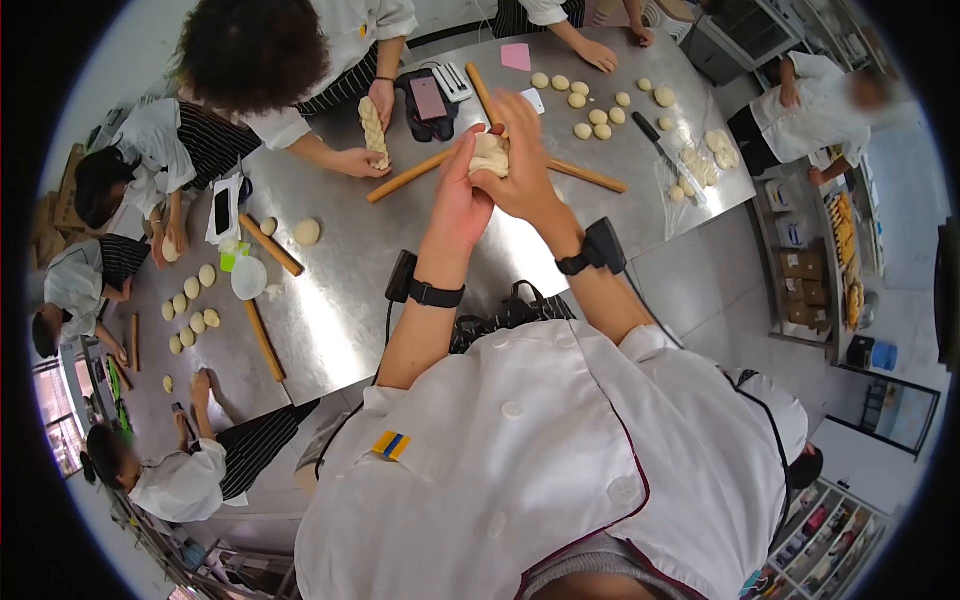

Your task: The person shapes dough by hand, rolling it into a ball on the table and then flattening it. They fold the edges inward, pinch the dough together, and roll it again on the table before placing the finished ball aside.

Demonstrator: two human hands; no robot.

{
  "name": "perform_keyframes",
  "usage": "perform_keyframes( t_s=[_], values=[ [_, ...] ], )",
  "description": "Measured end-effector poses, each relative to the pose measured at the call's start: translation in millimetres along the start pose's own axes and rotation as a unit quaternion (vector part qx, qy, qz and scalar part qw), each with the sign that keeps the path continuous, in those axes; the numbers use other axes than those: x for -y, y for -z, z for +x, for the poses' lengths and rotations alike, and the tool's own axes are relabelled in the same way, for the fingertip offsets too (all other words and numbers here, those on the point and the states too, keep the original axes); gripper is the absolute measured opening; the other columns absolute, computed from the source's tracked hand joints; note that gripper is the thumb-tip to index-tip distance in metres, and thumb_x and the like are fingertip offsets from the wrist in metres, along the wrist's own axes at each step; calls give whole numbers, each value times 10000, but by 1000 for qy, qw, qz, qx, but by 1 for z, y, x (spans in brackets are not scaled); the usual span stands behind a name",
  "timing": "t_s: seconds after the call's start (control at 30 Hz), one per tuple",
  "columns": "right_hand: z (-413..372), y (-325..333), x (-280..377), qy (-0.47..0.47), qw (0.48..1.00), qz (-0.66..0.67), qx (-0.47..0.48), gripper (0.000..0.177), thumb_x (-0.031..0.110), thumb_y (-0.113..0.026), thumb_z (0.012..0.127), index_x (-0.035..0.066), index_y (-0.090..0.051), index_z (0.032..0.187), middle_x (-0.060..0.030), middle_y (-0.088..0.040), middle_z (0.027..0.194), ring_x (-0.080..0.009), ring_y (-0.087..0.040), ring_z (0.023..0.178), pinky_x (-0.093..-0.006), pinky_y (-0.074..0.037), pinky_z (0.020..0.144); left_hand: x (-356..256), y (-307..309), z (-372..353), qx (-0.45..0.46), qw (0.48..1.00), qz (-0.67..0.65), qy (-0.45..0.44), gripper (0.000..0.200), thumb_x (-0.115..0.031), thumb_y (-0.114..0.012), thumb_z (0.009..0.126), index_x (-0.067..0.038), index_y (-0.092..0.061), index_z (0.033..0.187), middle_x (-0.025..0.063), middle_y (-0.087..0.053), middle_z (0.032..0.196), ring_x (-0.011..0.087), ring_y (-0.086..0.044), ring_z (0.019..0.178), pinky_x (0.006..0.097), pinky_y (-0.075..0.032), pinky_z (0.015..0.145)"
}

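Observation:
A pale ball of dough (pixel 490 156) is cupped between my two hands above the steel table. My left hand (pixel 462 192) curls round it from the left. From the right, my right hand (pixel 525 160) wraps it, thumb across the front, its upper fingers blurred. Below my hands, a rolling pin (pixel 408 177) lies to the left, and another rolling pin (pixel 588 177) to the right. A third rolling pin (pixel 480 92) points away behind my hands. Just to the left, a co-worker's hands hold a braided dough strand (pixel 374 135).
The steel table (pixel 340 260) bears several dough balls (pixel 600 118) at right and more dough balls (pixel 193 288) at left. A knife (pixel 650 132), a phone (pixel 429 99) and a white bowl (pixel 249 278) lie on it. Several co-workers stand around its edges.

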State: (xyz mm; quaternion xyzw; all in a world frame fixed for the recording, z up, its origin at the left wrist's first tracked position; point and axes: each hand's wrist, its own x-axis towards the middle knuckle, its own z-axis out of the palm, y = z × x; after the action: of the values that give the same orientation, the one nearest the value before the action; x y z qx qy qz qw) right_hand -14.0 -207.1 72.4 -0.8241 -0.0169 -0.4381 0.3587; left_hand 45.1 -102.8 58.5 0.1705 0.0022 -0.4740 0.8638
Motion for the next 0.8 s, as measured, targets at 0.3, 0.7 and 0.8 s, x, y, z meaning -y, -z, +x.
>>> perform_keyframes(
  t_s=[0.3, 0.7, 0.8],
  values=[
    [-13, -16, -3, -206, 965, 160, 26, 512, 81, -650, 983, -49, -601, 1475, -223, -783, 1173, -230, -770, 1064, -337, -583, 933, -9, 10, -13, -45, 974, 212, -63, 420, -99, -535, 1062, -88, -543, 1482, 110, -631, 1422, 247, -629, 1319, 425, -522, 1114],
    [7, -21, 15, -115, 974, 141, 132, 626, 95, -652, 1000, 0, -470, 1592, -204, -607, 1535, -374, -573, 1440, -455, -459, 1172, -23, -6, -16, -147, 968, 144, -142, 438, -159, -503, 1114, -97, -489, 1547, 75, -570, 1506, 239, -611, 1344, 403, -530, 1119],
    [19, -12, 8, 46, 989, -40, 133, 840, 264, -748, 930, 54, -381, 1656, -178, -510, 1637, -454, -345, 1582, -562, -311, 1263, -25, 19, -10, -65, 992, 83, -68, 439, -139, -518, 1120, -83, -483, 1555, 87, -587, 1489, 245, -625, 1327, 398, -537, 1118]
  ],
)
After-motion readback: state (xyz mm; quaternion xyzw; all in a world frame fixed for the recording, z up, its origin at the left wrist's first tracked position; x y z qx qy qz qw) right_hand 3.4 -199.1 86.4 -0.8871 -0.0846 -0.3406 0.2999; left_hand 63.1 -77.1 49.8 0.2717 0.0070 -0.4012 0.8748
